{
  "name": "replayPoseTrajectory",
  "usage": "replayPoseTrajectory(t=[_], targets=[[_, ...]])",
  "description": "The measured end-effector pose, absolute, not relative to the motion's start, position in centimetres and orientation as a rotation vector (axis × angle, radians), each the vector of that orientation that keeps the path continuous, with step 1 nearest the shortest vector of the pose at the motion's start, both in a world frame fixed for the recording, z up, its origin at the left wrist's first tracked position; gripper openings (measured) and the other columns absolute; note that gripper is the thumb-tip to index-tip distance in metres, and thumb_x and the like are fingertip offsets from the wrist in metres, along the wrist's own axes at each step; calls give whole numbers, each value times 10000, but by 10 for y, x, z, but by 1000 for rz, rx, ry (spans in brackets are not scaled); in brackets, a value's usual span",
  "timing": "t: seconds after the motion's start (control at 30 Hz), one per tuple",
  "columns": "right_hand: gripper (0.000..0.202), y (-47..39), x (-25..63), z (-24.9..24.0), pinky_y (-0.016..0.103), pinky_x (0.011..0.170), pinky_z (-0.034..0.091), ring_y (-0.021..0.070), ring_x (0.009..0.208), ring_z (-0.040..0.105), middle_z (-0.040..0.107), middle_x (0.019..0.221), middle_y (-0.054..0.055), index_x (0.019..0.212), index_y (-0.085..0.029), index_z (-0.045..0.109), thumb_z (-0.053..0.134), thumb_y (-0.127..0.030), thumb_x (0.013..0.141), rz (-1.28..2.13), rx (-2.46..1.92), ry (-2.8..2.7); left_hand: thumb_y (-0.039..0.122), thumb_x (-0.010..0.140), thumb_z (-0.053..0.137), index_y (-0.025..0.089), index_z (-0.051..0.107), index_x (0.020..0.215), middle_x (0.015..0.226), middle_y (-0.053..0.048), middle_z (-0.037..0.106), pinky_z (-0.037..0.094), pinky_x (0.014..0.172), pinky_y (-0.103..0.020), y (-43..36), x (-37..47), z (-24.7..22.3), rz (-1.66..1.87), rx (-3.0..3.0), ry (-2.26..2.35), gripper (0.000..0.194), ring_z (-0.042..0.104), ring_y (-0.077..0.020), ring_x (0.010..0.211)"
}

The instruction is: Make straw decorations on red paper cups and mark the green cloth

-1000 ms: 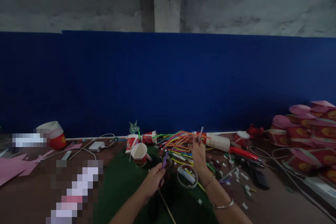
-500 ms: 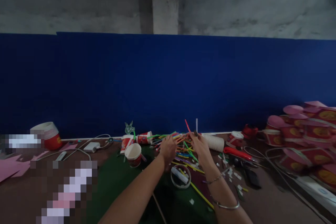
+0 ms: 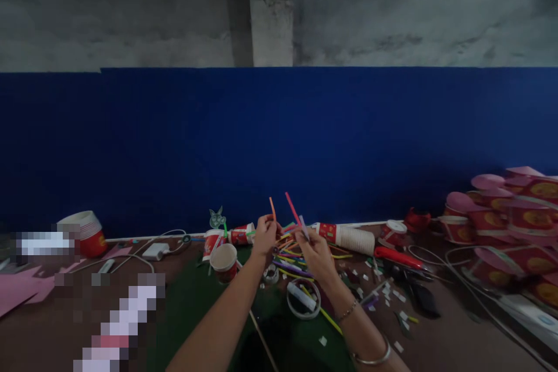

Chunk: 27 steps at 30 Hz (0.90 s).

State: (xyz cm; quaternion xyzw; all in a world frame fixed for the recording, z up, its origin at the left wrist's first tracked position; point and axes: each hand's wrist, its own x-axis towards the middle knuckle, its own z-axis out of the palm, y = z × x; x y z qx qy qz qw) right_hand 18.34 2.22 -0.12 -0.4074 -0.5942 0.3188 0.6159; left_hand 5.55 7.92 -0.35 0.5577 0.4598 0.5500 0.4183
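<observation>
My left hand [image 3: 265, 236] is closed on an orange straw [image 3: 272, 207] that sticks up above its fingers. Close beside it, my right hand [image 3: 317, 251] grips a red straw [image 3: 293, 208], tilted up to the left. A pale translucent strip [image 3: 304, 225] also rises from the right hand's fingers. Beneath and between both hands lies a loose heap of coloured straws [image 3: 294, 260]. A tape roll with a white tube inside it [image 3: 304, 299] lies nearer me, below the heap. One paper cup [image 3: 224, 263] stands left of my left hand.
Stacked cups lie on their side [image 3: 355, 239] behind my right hand. A red-handled tool [image 3: 403, 258], cables and paper scraps [image 3: 399, 296] are to the right. Red-and-pink cup crafts [image 3: 514, 226] pile up at far right. A blue panel [image 3: 279, 139] stands behind the table.
My left hand has risen from the straw heap with an orange straw upright in it. My right hand has moved left, and its red straw and pale strip now lean closer together.
</observation>
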Motion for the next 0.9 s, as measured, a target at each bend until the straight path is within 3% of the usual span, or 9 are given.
replayPoseTrajectory(t=[0.1,0.2,0.4,0.5,0.6,0.7,0.8,0.9], targets=[[302,14,160,-7,255,665,438,161,720,565,634,750,27,776,-164,661,494,-407,841,849,-822,-1524,351,851,442,172,513,962,565,44,467,366,475,-226,55,38,-10,1367,1236,1103,222,472,-109,448],[292,3,145,-12,225,577,403,130,627,526,617,681,4,720,-173,635,486,-391,845,1055,-795,-1691,454,790,552,169,550,868,491,61,453,334,406,-209,31,18,-19,1340,985,974,296,438,-94,376],[218,-7,162,-2,182,399,186,57,384,321,505,452,-62,871,-174,609,524,-366,812,1769,-878,-1781,459,678,697,180,480,684,526,61,518,334,393,-161,1,-1,-39,1386,636,769,354,430,-53,391],[168,-2,174,4,182,395,107,39,396,253,449,517,-79,843,-184,537,516,-338,779,1777,-970,-1485,482,658,712,191,487,701,453,104,399,247,358,-138,-7,2,-55,1321,631,777,370,349,-35,354],[101,3,175,2,189,411,76,38,412,236,465,567,-67,781,-192,484,507,-269,720,1851,-1072,-1408,452,606,759,190,573,845,507,90,474,230,372,-134,-15,6,-64,1368,706,948,401,398,-35,399],[105,4,167,-5,192,423,135,54,440,278,500,593,-51,790,-194,513,499,-218,688,1840,-1117,-1532,419,598,767,165,616,920,546,59,541,294,411,-158,-19,7,-64,1337,888,1022,437,464,-68,457],[94,1,161,-11,203,447,230,78,478,352,527,614,-34,770,-193,551,470,-212,726,1670,-1192,-1737,411,602,759,145,614,757,526,50,539,300,415,-171,-19,5,-63,1330,995,1098,340,448,-69,444],[159,-1,159,-12,224,501,306,106,525,426,537,588,-15,630,-183,539,446,-195,758,1347,-1261,-2003,450,634,727,147,582,705,489,67,494,250,381,-163,-18,5,-65,1313,1054,1128,343,370,-43,396]])
